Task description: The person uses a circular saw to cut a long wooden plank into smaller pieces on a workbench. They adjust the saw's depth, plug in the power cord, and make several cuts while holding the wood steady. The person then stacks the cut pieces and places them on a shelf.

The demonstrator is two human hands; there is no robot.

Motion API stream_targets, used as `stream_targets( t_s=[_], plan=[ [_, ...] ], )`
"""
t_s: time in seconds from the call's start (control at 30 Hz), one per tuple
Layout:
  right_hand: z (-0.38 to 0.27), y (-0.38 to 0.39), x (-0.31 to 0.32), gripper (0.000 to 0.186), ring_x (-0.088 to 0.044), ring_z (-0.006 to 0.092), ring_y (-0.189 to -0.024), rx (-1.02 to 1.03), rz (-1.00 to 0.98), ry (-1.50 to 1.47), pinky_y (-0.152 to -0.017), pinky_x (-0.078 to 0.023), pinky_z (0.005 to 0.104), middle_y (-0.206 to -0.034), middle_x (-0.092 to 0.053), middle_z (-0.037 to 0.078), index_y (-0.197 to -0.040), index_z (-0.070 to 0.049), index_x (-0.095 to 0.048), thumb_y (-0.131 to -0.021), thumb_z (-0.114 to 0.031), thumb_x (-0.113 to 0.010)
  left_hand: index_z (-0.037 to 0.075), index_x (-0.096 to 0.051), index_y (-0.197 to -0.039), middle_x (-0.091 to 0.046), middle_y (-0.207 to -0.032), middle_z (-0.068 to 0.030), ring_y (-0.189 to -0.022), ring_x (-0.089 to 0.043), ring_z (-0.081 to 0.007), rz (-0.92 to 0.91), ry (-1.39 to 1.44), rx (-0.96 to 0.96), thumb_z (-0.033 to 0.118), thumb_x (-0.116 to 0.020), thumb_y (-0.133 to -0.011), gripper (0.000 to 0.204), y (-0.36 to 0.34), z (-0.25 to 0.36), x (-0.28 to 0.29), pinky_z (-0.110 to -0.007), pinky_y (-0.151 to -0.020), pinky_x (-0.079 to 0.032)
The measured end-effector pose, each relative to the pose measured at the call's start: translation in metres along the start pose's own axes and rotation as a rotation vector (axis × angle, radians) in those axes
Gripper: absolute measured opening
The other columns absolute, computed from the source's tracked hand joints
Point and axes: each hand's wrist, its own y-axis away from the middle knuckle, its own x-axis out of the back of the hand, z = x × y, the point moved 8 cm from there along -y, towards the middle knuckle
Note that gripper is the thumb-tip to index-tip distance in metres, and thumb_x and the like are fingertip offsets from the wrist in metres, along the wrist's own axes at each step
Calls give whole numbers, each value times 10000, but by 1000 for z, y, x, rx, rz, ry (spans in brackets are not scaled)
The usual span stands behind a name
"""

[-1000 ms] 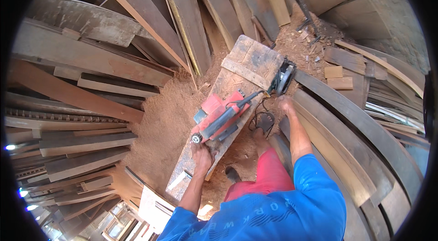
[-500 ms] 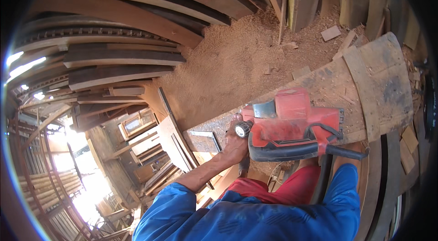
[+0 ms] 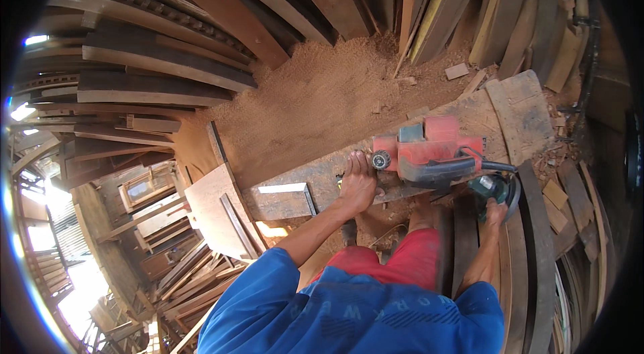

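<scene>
Planks [image 3: 168, 67] and sawdust [image 3: 295, 106] show a woodworking workshop.

Pale printed lettering [image 3: 441, 301] — on the blue shirt [image 3: 268, 297].

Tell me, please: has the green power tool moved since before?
Yes. The green power tool in the right hand has moved toward the person, away from the wooden strip on the bench.

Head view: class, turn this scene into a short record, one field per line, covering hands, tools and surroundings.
Left hand: hand beside the red power tool's round knob; grip unclear
Right hand: hand gripping a green power tool
Support: long wooden bench, under the red power tool
Also on bench: L-shaped square, left of the left hand
Floor beyond bench: sawdust
Background: boards along the far side
</scene>
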Motion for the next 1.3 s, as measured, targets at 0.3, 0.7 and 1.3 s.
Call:
stream_targets(
  t_s=[0.3,0.7,1.3],
  plan=[
    [-22,202,30,112,-569,175,-626,-60,115,-88,-590,-444,325,-745,-640,66,-867,32,-647,-806,-56,-614,-202,-379,-1385,-406,-1410,-427,-1389,-346,-552,129,108,-22,467,-788,-771,996,-13,-2,4,-594,-1164,-257],
    [-115,493,-43,105,-546,126,-561,301,-60,-253,-521,-450,281,-761,-579,40,-915,3,-597,-837,-65,-616,29,-574,-1338,-709,-1073,-128,-1011,-680,-231,49,1248,-615,275,-643,-966,452,256,-41,-28,-371,-897,-539],
    [-195,668,-369,456,-645,477,-1057,858,-611,778,-895,-502,518,-1057,-671,328,-1135,90,-593,-825,-231,-690,-22,-206,-1494,-526,-1332,-180,-1190,-561,-206,394,2424,-27,328,-687,-969,794,400,-197,-118,-347,-966,-510]
  ],
)
